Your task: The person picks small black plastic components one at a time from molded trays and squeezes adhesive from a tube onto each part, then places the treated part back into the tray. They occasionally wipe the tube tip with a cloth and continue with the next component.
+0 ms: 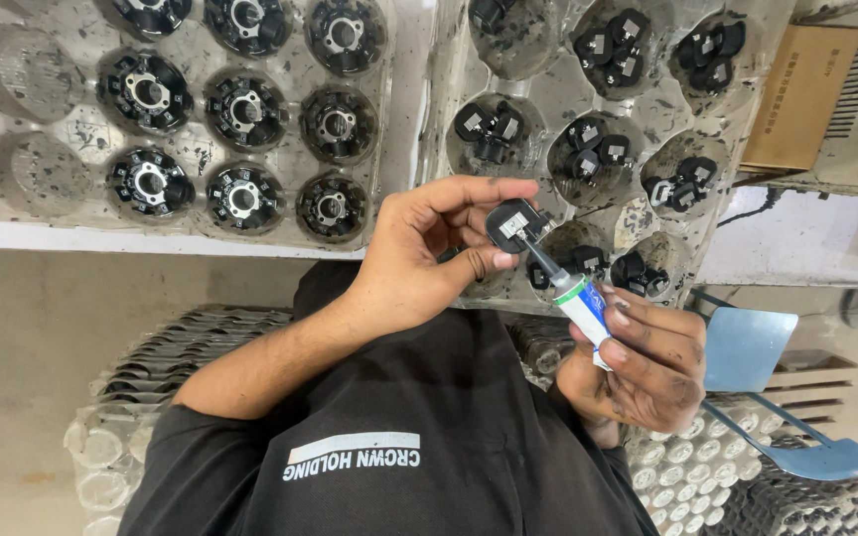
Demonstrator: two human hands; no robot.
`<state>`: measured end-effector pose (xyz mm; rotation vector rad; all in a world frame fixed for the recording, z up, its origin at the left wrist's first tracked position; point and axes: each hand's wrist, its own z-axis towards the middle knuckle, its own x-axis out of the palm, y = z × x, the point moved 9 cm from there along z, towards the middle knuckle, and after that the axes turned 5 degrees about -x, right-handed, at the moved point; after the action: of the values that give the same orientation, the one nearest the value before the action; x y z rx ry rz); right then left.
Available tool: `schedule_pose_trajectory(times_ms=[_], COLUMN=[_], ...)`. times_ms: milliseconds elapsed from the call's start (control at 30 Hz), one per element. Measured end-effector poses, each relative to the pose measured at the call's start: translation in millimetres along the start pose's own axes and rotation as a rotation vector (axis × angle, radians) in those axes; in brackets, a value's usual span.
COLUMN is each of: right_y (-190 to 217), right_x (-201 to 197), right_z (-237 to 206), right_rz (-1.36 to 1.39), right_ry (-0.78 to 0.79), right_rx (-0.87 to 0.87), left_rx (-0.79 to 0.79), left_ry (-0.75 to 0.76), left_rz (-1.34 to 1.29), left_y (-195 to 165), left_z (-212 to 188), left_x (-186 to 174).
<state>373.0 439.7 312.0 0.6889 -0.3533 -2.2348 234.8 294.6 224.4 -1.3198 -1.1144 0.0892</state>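
My left hand pinches a small black plastic part with a metal insert between thumb and fingers, in front of my chest. My right hand grips a small white and blue tube with a green collar and a thin black nozzle. The nozzle tip touches the underside of the black part. Both hands are smudged with dark grime. They are held just below a clear plastic tray whose round pockets hold several similar small black parts.
A second clear tray at the upper left holds rows of round black ring-shaped parts with metal centres. A cardboard box sits at the upper right. Blue metal blades lie at the right. Stacked trays stand below on both sides.
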Motion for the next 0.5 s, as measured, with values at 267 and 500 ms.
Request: schedule_pose_trajectory(times_ms=[267, 500], right_y=[3, 5], right_x=[5, 5], right_z=[0, -4], right_rz=[-0.037, -0.102], right_ry=[-0.073, -0.209], right_rx=[-0.018, 0.036], left_rx=[0.032, -0.026], left_ry=[-0.005, 0.048], left_rz=[-0.065, -0.312], left_y=[7, 28], left_z=[-2, -4], left_x=[-4, 3])
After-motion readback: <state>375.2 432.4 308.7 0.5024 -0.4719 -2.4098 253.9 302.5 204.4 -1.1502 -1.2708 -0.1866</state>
